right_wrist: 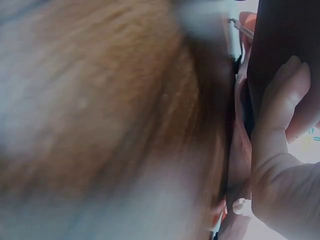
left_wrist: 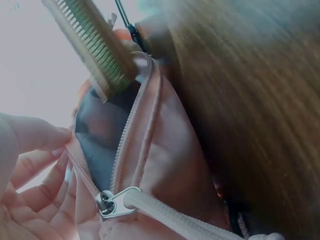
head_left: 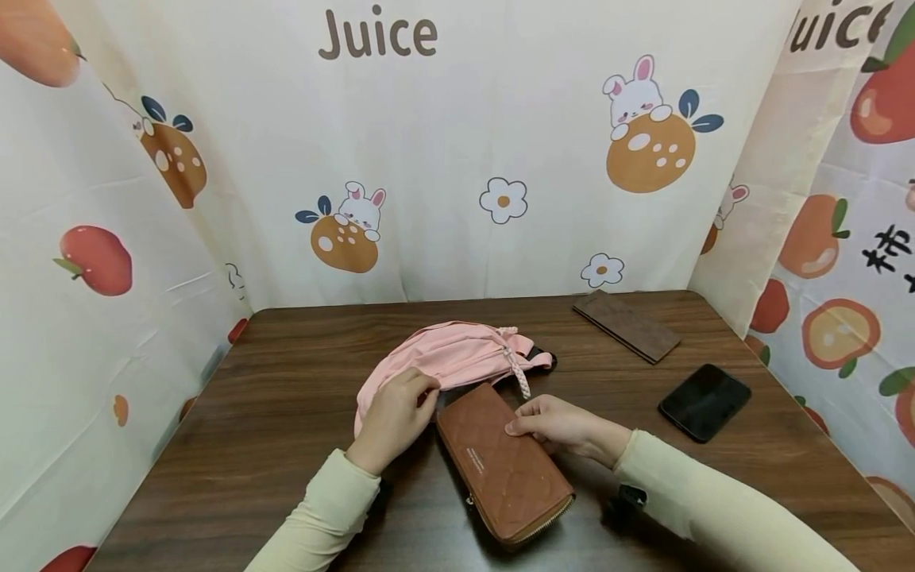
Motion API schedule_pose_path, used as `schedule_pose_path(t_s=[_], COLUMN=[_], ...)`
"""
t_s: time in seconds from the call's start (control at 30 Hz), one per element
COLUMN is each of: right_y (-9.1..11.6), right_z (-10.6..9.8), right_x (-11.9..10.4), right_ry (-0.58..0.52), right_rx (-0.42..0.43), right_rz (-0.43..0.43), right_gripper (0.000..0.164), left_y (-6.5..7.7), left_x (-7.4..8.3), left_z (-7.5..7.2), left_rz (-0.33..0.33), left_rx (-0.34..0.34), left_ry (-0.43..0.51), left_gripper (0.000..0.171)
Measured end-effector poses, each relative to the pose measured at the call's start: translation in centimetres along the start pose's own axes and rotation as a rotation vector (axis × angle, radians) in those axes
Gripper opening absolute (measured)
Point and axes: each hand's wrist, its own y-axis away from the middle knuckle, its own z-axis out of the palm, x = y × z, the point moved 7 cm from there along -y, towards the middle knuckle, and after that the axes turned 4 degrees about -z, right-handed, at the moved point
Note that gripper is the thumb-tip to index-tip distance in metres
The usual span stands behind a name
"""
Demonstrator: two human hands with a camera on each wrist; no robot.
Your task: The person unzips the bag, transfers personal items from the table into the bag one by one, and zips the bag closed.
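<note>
A pink zip-up bag lies on its side on the table. My left hand pinches one edge of its unzipped mouth between thumb and fingers. In the left wrist view the grey lining shows inside, with a metal zip slider and a braided cord at the near end. My right hand grips a brown quilted wallet by its side, thumb on top. The wallet's far end is at the bag's mouth; in the left wrist view its zipped edge points into the opening.
On the dark wood table, a black phone lies to the right. Behind it, near the back edge, is a flat dark brown folded item. Printed curtains enclose the table at the back and both sides.
</note>
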Motion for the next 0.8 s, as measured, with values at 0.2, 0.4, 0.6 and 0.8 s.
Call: schedule_pose_path(t_s=[0.2, 0.4, 0.6, 0.8], right_y=[-0.5, -1.3, -1.8, -2.2], right_z=[0.1, 0.3, 0.2, 0.1], right_x=[-0.3, -0.1, 0.0, -0.1], right_ry=[-0.048, -0.086, -0.101, -0.120], right_rx=[0.023, 0.048, 0.098, 0.154], right_rz=[-0.002, -0.002, -0.003, -0.024], right_gripper=[0.009, 0.008, 0.010, 0.011], left_y=[0.0, 0.0, 0.0, 0.0], left_x=[0.1, 0.1, 0.1, 0.3], left_z=[0.0, 0.0, 0.0, -0.1], left_rz=[0.012, 0.007, 0.003, 0.023], left_rx=[0.016, 0.008, -0.003, 0.002], left_ry=[-0.002, 0.006, 0.011, 0.004], left_gripper=[0.010, 0.010, 0.011, 0.011])
